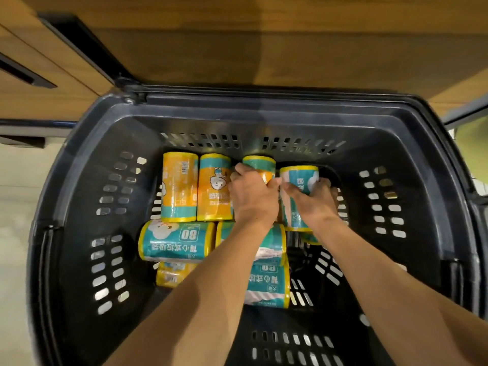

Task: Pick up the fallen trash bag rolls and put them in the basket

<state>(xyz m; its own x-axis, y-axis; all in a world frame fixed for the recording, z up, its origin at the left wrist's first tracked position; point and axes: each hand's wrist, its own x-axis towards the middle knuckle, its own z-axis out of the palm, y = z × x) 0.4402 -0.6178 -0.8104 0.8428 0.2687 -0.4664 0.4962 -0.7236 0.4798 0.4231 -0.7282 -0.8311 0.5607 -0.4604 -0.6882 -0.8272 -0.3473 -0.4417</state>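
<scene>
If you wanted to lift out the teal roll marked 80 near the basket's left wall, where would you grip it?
Probably from above, across the middle of the teal roll: it lies on its side with its top clear, while its ends sit close to the basket wall and a neighbouring roll.

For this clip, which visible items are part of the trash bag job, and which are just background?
Job:
- basket
- rolls already laid inside
- roll held by the left hand
- roll held by the right hand

Background:
- wooden cabinet
- pale floor
</scene>
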